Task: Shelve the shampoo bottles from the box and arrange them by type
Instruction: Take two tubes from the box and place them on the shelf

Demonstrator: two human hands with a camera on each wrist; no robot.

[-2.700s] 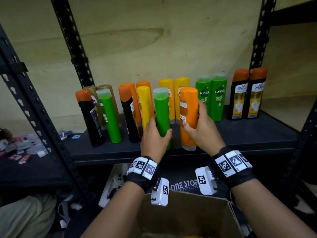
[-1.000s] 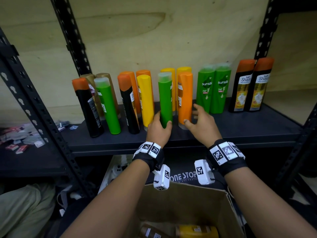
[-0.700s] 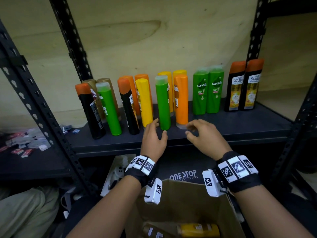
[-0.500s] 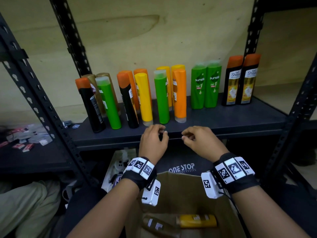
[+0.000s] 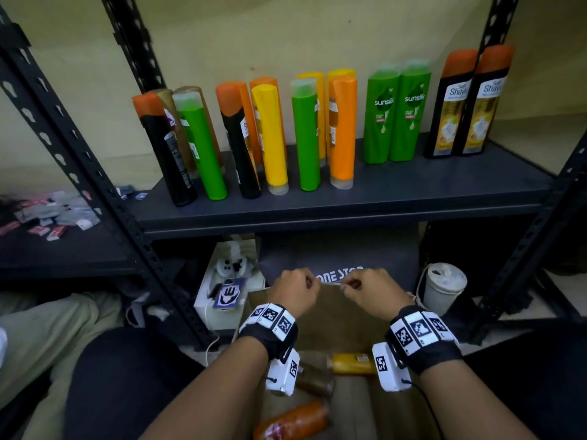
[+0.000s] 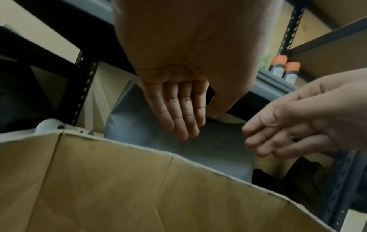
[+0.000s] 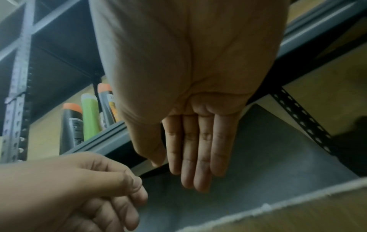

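Note:
Several shampoo bottles stand on the dark shelf [image 5: 397, 192]. A green bottle [image 5: 306, 138] and an orange bottle [image 5: 342, 131] stand side by side in the front row. Two green Sunsilk bottles [image 5: 397, 112] and two black orange-capped bottles [image 5: 470, 103] stand to the right. Below the shelf, my left hand [image 5: 295, 290] and right hand [image 5: 368, 290] hover close together over the cardboard box [image 5: 343, 315]. Both are empty, with relaxed fingers. In the box lie a yellow bottle [image 5: 352, 363], a brown bottle [image 5: 314, 376] and an orange bottle [image 5: 292, 420].
Black perforated rack uprights [image 5: 95, 173] frame the shelf. Behind the box sit a grey "ONE STOP" bag [image 5: 340, 249], a white carton of gear [image 5: 225, 287] and a white tub [image 5: 444, 287]. Small packets [image 5: 47, 214] lie on the left shelf.
Both hands let go of the green and orange bottles, which now stand on the shelf. The hands drew back and down to above the box.

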